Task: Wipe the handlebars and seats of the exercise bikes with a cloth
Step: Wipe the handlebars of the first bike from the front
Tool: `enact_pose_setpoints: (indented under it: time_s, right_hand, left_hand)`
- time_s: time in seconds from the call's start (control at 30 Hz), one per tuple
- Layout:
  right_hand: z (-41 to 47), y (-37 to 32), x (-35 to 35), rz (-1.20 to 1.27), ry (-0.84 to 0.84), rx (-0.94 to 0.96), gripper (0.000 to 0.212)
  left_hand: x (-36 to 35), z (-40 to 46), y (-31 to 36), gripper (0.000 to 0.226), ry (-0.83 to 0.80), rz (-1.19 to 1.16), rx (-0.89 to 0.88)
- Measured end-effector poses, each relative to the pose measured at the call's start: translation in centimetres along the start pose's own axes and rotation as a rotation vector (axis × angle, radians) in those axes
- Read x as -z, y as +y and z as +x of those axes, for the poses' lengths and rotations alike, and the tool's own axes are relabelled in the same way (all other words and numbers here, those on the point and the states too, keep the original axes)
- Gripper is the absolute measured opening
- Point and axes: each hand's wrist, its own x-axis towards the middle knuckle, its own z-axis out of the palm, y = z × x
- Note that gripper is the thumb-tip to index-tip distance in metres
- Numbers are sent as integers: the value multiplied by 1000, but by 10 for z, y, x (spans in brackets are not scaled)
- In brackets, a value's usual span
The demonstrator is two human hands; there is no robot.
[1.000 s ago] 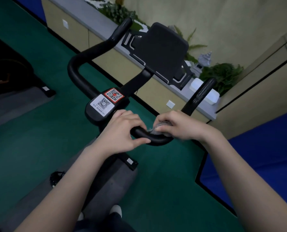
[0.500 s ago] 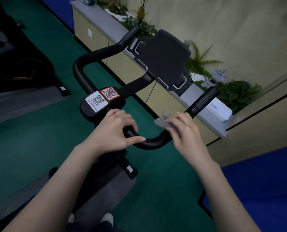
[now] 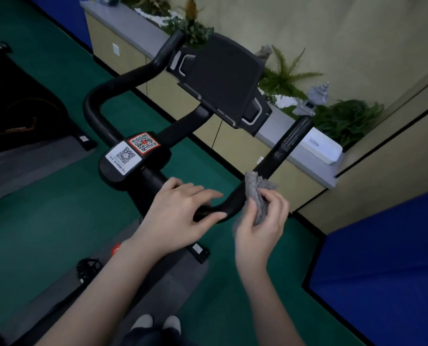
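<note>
Our left hand [image 3: 180, 213] curls around the handlebar [image 3: 229, 207] bend; our right hand [image 3: 262, 228] pinches the cloth [image 3: 256, 193] (grey, bunched) against the bar.

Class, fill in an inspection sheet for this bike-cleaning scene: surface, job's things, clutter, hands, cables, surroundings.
Surface: green floor, grey mat under the bike.
Job's things: black handlebar; grey cloth bunched against its right bend.
Clutter: nothing seen.
Hands: left hand grips the handlebar; right hand holds the cloth.
Cables: a thin dark line hangs below the tablet holder; cannot tell what it is.
Surroundings: planter ledge, ferns, blue pad.
</note>
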Motion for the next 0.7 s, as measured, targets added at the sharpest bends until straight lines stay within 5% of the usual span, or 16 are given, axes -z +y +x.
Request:
enact_pose_setpoints:
  time_s: [0.23,0.5,0.7]
  right_hand:
    - [-9,-1,-6,19,78,-116,16]
    - [-6,-3,-18,160,173,-457,18]
    - [-12,-3,-20,486,161,-775,24]
  left_hand:
    - [-2,-1,-2,42,21,29,-49]
    - [-9,-2,-10,34,106,-14,-87]
    - [-15,-3,-16,32,159,2,-142]
